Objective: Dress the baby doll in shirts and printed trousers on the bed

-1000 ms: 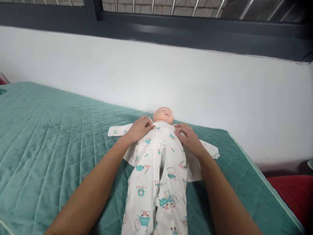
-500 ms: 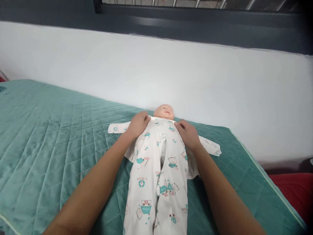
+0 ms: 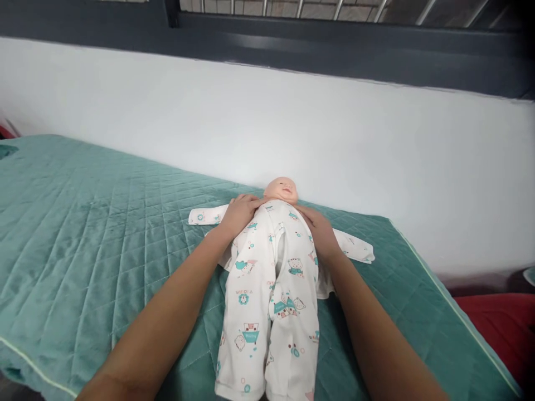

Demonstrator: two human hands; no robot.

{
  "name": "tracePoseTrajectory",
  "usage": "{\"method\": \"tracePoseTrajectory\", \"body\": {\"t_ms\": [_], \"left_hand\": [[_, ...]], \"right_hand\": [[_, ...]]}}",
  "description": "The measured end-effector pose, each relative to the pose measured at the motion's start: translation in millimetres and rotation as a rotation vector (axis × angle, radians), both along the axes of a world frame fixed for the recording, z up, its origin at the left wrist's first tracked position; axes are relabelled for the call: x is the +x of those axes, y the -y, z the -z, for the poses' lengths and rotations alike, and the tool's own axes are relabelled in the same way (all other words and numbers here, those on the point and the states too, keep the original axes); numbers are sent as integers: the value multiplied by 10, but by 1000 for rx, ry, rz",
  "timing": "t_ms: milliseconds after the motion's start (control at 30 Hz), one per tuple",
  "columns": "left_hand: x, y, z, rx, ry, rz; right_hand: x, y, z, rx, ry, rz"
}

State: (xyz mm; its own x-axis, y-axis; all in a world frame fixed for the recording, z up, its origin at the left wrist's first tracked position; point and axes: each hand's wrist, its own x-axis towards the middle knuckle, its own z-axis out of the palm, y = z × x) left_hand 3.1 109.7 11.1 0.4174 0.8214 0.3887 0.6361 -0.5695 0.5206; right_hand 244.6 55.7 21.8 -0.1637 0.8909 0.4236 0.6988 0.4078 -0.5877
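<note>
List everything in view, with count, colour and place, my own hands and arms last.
Doll: 1, peach head, on the cover near the wall
Printed pants: 1, white with teal and pink prints, over the doll's front
Printed top: 1, white, sleeves spread either side, partly hidden by the pants
Quilted cover: 1, green, beneath these
Wall: 1, white, behind
Window frame: 1, dark grey, above the wall
Bars: several, silvery, top edge
Red item: 1, right edge, unclear what
Left hand: 1, at the pants' upper edge
Right hand: 1, opposite side
Forearms: 2, bare, flanking the pants
</note>
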Motion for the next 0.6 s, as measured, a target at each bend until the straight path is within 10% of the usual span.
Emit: {"method": "tracePoseTrajectory", "body": {"t_ms": [300, 600], "left_hand": [[-257, 445, 176, 98, 37, -80], [-366, 1439, 193, -185, 603, -223]], "right_hand": [[-139, 711, 5, 127, -200, 239], [-597, 1009, -323, 198, 103, 4]]}}
